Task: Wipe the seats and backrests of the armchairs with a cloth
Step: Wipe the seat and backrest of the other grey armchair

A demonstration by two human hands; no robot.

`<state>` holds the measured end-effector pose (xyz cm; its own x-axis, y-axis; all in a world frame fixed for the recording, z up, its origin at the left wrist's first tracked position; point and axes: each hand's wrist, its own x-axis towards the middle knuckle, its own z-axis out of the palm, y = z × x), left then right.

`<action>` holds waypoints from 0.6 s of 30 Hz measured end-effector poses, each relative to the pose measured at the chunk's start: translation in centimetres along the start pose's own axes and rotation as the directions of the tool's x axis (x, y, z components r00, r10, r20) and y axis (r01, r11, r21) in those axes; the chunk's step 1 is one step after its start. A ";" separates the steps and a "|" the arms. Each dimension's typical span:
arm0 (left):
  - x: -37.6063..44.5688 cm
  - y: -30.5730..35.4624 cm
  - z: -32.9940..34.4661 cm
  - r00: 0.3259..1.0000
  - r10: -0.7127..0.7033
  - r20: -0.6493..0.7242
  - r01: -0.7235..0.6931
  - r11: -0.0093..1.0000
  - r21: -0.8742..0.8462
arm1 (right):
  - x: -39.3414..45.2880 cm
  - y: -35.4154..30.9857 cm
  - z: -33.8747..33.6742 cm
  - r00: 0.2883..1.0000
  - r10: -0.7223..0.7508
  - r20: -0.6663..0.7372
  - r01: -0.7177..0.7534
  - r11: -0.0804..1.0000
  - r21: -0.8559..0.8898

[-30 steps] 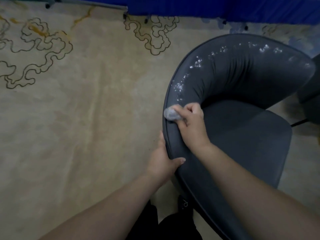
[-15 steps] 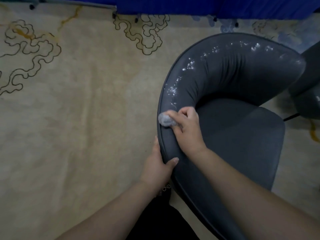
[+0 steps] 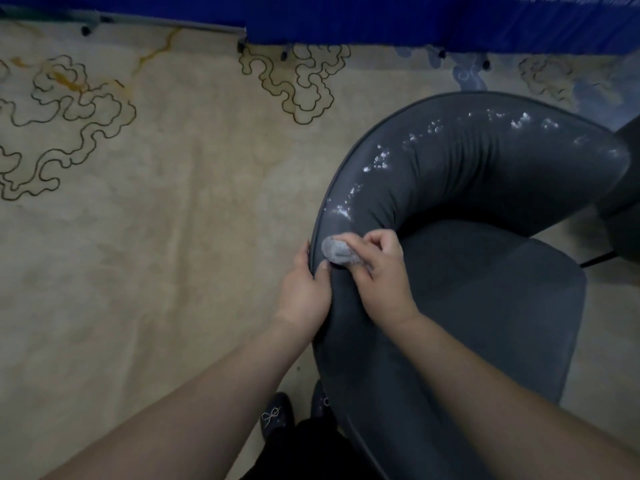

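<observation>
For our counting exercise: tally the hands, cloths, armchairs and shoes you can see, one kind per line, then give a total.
Hands: 2, left hand and right hand
Cloths: 1, cloth
Armchairs: 2, armchair and a second armchair at the right edge
Shoes: 2, shoe and another shoe, partly hidden
Total: 7

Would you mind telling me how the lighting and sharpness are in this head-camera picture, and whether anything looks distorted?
Head view: dim and flat, so the dark grey armchair shows little detail; the white specks along its backrest stand out brightly. The right hand gripping the cloth and the left hand on the chair's edge look slightly soft. Wide-angle bending curves the blue panel at the top.
</observation>
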<state>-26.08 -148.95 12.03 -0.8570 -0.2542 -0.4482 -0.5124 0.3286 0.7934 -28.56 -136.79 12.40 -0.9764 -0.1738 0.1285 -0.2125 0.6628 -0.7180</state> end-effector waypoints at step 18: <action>-1.1 0.1 2.2 0.972 0.067 -0.224 -0.013 0.972 0.234 | 4.4 2.4 -0.2 0.995 -0.100 -0.017 0.101 0.994 0.050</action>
<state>-25.33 -146.65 11.66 -0.8553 -0.4288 -0.2909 -0.4999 0.5351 0.6810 -33.33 -135.84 11.37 -0.9506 -0.2269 0.2116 -0.3079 0.6047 -0.7346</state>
